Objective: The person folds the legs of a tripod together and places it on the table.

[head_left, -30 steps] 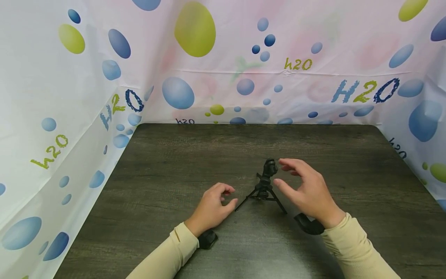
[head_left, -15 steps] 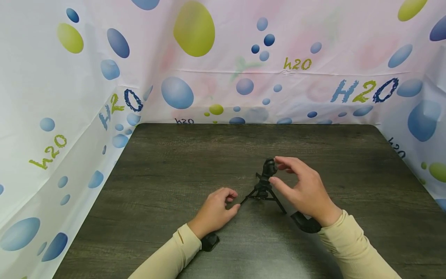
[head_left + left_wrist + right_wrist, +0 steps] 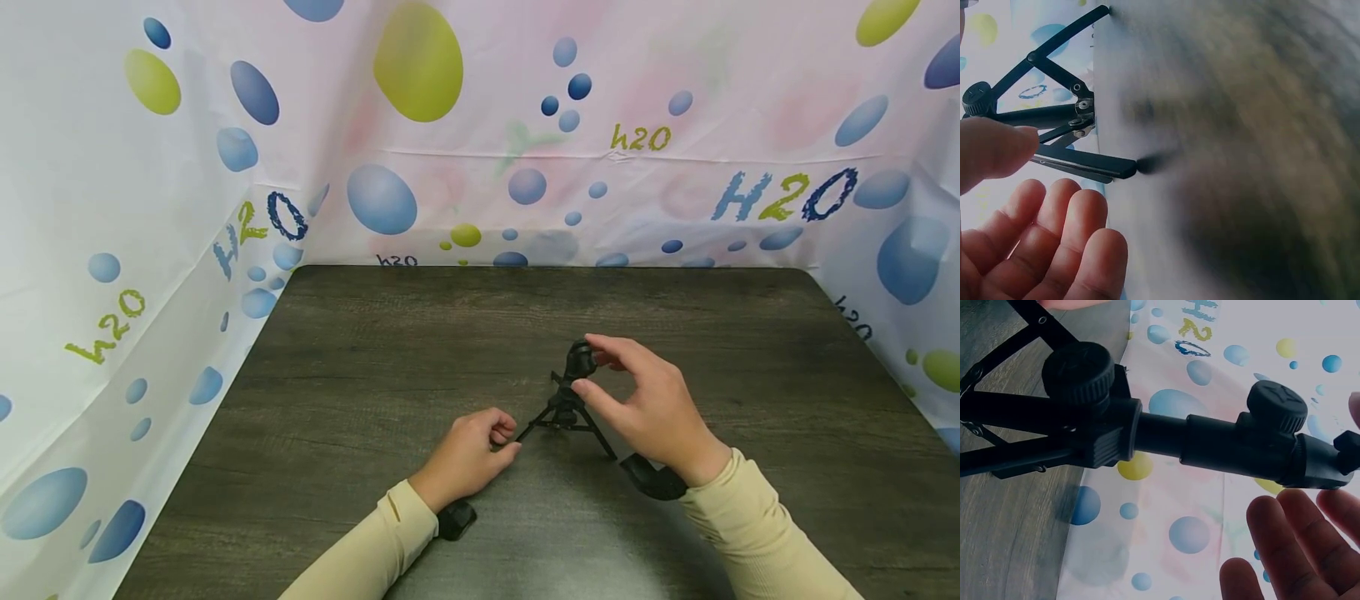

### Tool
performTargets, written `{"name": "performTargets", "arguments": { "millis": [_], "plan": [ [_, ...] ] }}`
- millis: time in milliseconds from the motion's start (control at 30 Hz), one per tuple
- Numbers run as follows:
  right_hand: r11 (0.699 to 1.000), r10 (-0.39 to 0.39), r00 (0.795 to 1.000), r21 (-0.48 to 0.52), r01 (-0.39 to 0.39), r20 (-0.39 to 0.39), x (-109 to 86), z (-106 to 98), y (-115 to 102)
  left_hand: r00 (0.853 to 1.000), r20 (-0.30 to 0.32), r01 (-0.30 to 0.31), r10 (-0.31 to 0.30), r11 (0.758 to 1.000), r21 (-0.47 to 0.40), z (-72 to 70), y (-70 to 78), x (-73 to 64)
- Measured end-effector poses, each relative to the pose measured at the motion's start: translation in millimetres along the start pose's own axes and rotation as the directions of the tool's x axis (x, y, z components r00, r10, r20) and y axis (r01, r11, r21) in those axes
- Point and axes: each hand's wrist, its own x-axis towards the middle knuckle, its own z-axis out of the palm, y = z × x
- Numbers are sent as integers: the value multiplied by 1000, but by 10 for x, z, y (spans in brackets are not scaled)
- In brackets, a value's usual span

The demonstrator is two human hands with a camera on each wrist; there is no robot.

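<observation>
Since a second ago, the right hand (image 3: 658,408) is easing left, spread beside the black tripod (image 3: 566,403). The left hand (image 3: 465,457) is drifting right, thumb and fingers apart

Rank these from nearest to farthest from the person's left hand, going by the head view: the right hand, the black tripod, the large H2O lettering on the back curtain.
1. Black tripod: just right of the left hand, one leg reaching towards it.
2. Right hand: on the tripod's right side.
3. H2O lettering: far right on the back curtain.
</observation>
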Motion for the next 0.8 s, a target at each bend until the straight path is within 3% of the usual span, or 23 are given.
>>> {"name": "performTargets", "arguments": {
  "millis": [500,800],
  "plan": [
    [1000,-8,1000,5,8,-19,6,19,-20,1000,-1,-19,19,1000,-4,51,10,35],
    [1000,-2,1000,20,3,-26,4,26,-32,999,-2,-41,42,997,65,76,15,60]
  ]
}}
